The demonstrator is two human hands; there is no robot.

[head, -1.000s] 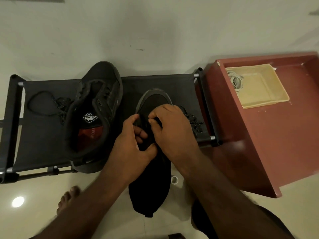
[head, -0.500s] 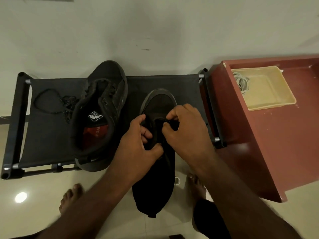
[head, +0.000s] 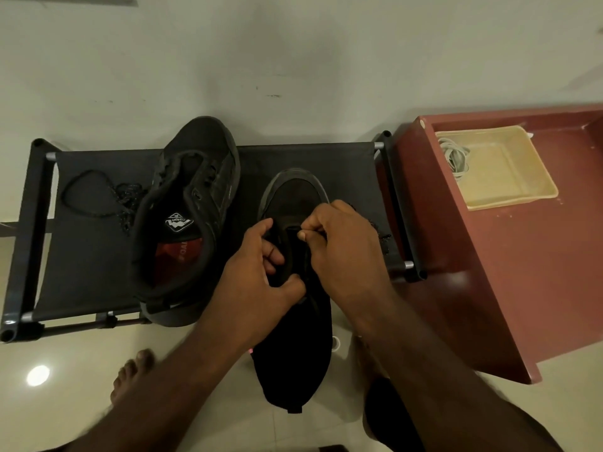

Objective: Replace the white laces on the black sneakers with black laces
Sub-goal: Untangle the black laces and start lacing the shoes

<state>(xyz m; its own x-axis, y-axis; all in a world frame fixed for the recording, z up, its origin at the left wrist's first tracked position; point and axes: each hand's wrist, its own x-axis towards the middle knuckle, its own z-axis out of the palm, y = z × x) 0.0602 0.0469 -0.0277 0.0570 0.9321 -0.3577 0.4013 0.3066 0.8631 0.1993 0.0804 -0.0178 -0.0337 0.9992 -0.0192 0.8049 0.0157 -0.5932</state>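
A black sneaker (head: 293,360) lies toe away from me, its front half on the black fabric rack (head: 91,256) and its heel hanging over the floor. My left hand (head: 261,282) grips the left side of its tongue area. My right hand (head: 342,243) pinches a black lace (head: 380,238) at the top eyelets; the rest of that lace bunches behind the hand. The second black sneaker (head: 192,203) lies unlaced on the rack to the left. Another black lace (head: 98,197) lies loose at the rack's left end. White laces (head: 455,158) sit coiled in a cream tray (head: 509,177).
The cream tray rests on a dark red table (head: 522,272) to the right, right against the rack. A pale wall stands close behind. My bare feet (head: 130,376) are on the glossy tiled floor below the rack, with a small white ring (head: 335,343) beside the sneaker.
Both hands have shifted slightly on the sneaker's eyelets; my right hand now pinches the lace higher at the tongue. The view has drifted left a little.
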